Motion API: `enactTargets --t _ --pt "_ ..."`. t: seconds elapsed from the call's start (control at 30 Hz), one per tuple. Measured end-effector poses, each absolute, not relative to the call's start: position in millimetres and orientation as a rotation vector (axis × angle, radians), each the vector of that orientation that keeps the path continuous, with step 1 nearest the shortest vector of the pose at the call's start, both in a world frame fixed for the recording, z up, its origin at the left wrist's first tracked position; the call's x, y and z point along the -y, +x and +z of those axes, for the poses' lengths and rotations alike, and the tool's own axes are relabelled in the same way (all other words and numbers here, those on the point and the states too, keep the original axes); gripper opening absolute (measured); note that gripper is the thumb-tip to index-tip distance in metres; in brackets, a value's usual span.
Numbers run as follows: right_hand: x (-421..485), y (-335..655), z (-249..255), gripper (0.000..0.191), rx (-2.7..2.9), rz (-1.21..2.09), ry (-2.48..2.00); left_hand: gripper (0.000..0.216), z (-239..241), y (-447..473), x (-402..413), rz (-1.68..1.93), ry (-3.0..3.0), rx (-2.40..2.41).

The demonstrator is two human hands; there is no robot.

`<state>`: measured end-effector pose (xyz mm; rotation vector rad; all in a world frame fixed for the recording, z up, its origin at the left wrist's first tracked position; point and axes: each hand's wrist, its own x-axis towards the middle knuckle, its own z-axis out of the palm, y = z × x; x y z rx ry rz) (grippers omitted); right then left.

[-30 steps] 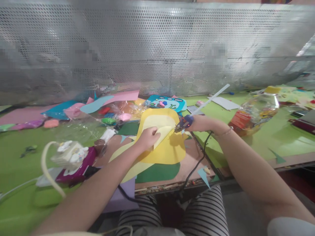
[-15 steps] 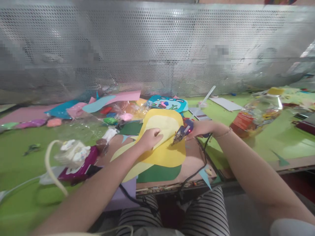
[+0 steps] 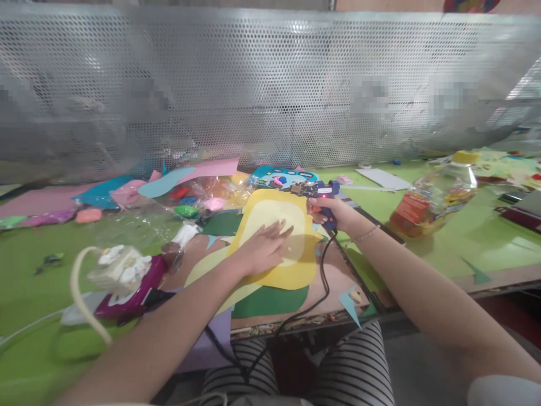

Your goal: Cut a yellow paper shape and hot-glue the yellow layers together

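Note:
My left hand (image 3: 264,248) lies flat with its fingers spread on a pale cream sheet (image 3: 270,211). That sheet rests on a larger yellow rounded sheet (image 3: 291,277). In my right hand (image 3: 332,213) is a dark blue glue gun (image 3: 323,189), gripped by its handle and held above the yellow sheet's upper right edge. Its nozzle points left, and a small red light glows on its side. A black cord (image 3: 323,270) hangs from the handle. Under the yellow sheet, a green sheet (image 3: 270,301) shows at the front.
A bottle of amber liquid (image 3: 435,197) stands on the right. A purple device with a white plug block (image 3: 122,268) sits at left. Coloured clay packets (image 3: 186,211), plastic wrap and a blue decorated piece (image 3: 285,177) lie at the back, before a perforated metal screen (image 3: 270,84).
The glue gun has lifted off the yellow sheet and turned to point left. My left hand has gone from curled fingers to flat, and the cream sheet's raised edge is now down.

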<state>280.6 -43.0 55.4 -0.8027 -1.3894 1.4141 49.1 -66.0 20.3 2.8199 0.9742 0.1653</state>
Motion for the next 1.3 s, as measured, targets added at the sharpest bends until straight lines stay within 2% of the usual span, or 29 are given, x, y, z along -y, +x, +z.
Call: enactTargets --t 0.07,0.23,0.37,0.6,0.7,0.8,0.9,1.03,1.17,1.3 --pt "39 280 51 0.02 1.363 1.41 -0.82 0.058 20 51 66 0.211 2.865 -0.964" --pt "37 281 49 0.019 1.334 1.4 -0.849 0.06 17 54 70 -0.028 2.92 -0.84" --pt "37 282 52 0.023 1.308 1.41 -0.872 0.064 16 58 74 0.078 2.959 -0.877" --pt "35 284 50 0.023 1.291 1.39 -0.882 0.059 10 60 78 -0.028 2.91 -0.881" --pt "35 284 50 0.024 1.295 1.399 -0.883 0.059 16 59 77 0.103 2.907 -0.898" --pt "36 285 51 0.024 1.304 1.426 -0.876 0.066 19 60 76 0.161 2.913 -0.919" --pt "37 284 53 0.024 1.275 1.482 -0.847 0.073 15 62 77 0.008 2.915 -0.884" --pt "37 285 54 0.025 1.267 1.471 -0.83 0.066 10 63 78 0.057 2.939 -0.903" --pt "36 287 53 0.024 1.271 1.456 -0.833 0.049 14 64 78 0.213 3.016 -0.89" --pt "36 289 54 0.024 1.285 1.505 -0.806 0.053 18 66 82 0.269 3.065 -0.851"
